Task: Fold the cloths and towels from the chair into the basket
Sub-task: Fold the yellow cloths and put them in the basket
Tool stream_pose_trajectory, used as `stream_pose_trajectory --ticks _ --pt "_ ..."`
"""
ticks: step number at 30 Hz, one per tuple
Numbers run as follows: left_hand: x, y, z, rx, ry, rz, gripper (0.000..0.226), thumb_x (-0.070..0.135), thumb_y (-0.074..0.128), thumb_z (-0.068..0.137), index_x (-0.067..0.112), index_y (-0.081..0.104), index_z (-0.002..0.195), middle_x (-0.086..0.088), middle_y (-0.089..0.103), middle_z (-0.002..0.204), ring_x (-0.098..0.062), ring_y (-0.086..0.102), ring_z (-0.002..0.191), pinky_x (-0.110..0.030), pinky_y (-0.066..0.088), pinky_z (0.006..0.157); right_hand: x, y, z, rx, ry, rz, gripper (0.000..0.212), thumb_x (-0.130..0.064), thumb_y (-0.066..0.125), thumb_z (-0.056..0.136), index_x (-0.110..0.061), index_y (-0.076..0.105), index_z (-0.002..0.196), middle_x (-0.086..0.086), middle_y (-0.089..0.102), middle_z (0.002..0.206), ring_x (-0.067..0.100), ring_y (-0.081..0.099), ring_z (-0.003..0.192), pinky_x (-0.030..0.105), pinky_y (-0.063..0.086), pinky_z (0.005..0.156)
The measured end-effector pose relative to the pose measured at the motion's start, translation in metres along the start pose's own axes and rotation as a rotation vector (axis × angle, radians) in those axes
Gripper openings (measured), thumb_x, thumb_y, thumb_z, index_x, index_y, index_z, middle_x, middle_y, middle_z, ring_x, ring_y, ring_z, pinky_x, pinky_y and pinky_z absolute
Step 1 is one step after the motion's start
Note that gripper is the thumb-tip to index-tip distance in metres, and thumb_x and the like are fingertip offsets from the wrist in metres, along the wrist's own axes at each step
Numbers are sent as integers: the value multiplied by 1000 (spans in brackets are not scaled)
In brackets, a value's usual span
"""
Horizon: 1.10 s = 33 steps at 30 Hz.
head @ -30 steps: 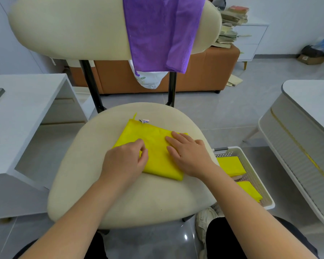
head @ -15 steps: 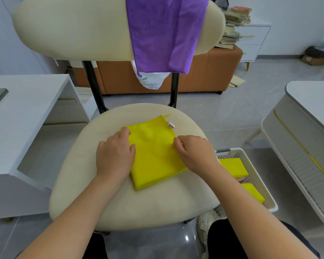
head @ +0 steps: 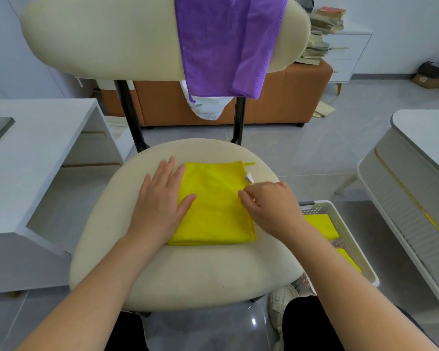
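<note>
Head view: a folded yellow cloth (head: 213,206) lies flat on the cream seat of the chair (head: 188,272), a small white label (head: 249,178) sticking out at its far right corner. The left hand (head: 160,198) rests on the cloth's left edge with fingers straight and spread, palm down, half on the fabric and half on the seat. The right hand (head: 269,206) sits at the cloth's right edge, just below the label, with fingers curled in and pinching that edge. A purple towel (head: 226,41) hangs over the chair's backrest (head: 99,36), and a white cloth (head: 207,107) hangs below and behind it. On the floor to the right of the seat stands a white perforated basket (head: 319,208), partly hidden by the seat and the right forearm. Inside it lie two folded yellow pieces: one (head: 319,224) toward the far end and another (head: 347,258) nearer, each showing only in part. A white tabletop (head: 36,138) stands to the left of the chair.
</note>
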<state>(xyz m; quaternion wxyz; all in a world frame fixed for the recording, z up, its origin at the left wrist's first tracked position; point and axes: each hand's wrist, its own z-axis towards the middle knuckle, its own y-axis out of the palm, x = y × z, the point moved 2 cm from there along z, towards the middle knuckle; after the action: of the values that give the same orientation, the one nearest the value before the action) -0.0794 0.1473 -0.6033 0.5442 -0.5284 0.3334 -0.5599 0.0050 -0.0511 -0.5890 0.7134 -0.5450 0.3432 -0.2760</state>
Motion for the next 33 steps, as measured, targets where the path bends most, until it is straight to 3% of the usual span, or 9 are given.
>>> stream_pose_trajectory --ticks 3,6,8,13,16,18,22,29,33 --pt "11 2 -1 -36 93 -134 79 61 11 85 17 18 150 2 7 159 -13 0 146 -37 5 116 -4 4 1 91 -65 160 42 -38 35 93 -19 65 116 3 62 122 24 53 116 36 35 92" --pt "16 14 0 -211 101 -97 83 61 0 80 18 3 151 4 -8 159 -7 -12 144 -36 -2 117 -14 19 1 -197 -106 162 53 -36 32 101 -15 22 150 1 11 159 18 6 147 40 4 117" --pt "13 24 2 -340 53 -29 73 58 6 90 19 -3 151 4 -14 158 -8 -15 144 -40 -4 117 -15 31 0 -359 -78 96 61 -43 25 101 -17 4 152 -1 -7 160 15 -10 146 44 -5 117" --pt "7 28 0 -417 -61 18 65 49 14 99 17 -5 151 5 -14 158 -8 -13 144 -44 -4 117 -9 35 3 -418 -35 85 60 -45 20 101 -19 2 152 -4 -9 159 12 -8 146 50 -6 117" --pt "-9 20 1 -238 -92 -107 61 47 20 99 12 25 148 -3 21 156 -17 16 144 -45 12 115 -6 27 3 -348 -28 214 50 -35 22 103 -21 16 151 -5 3 160 12 -1 147 48 -5 116" --pt "-20 6 -1 -35 -10 -231 58 50 30 88 12 56 123 -5 56 128 -22 48 121 -38 35 99 -2 21 3 -239 -28 320 45 -28 27 103 -23 29 148 -5 17 158 11 7 146 44 -2 117" --pt "-20 -17 -15 22 230 -396 31 52 54 75 22 58 81 10 57 77 -5 51 74 -20 40 67 1 9 -3 -61 -122 386 45 -28 37 92 -18 54 132 -2 47 143 13 35 138 36 22 113" --pt "-2 -6 -28 -147 554 -126 30 52 57 70 27 61 86 12 58 85 -10 56 78 -26 41 65 -9 12 -25 -195 -261 399 57 -45 33 84 -16 60 126 0 58 132 13 51 124 27 39 104" --pt "3 -5 -28 -134 557 -20 21 38 49 71 24 60 84 8 58 82 -12 56 76 -25 40 62 -7 13 -28 -260 -290 380 62 -48 60 82 -25 46 138 -5 48 142 8 40 132 22 32 108"
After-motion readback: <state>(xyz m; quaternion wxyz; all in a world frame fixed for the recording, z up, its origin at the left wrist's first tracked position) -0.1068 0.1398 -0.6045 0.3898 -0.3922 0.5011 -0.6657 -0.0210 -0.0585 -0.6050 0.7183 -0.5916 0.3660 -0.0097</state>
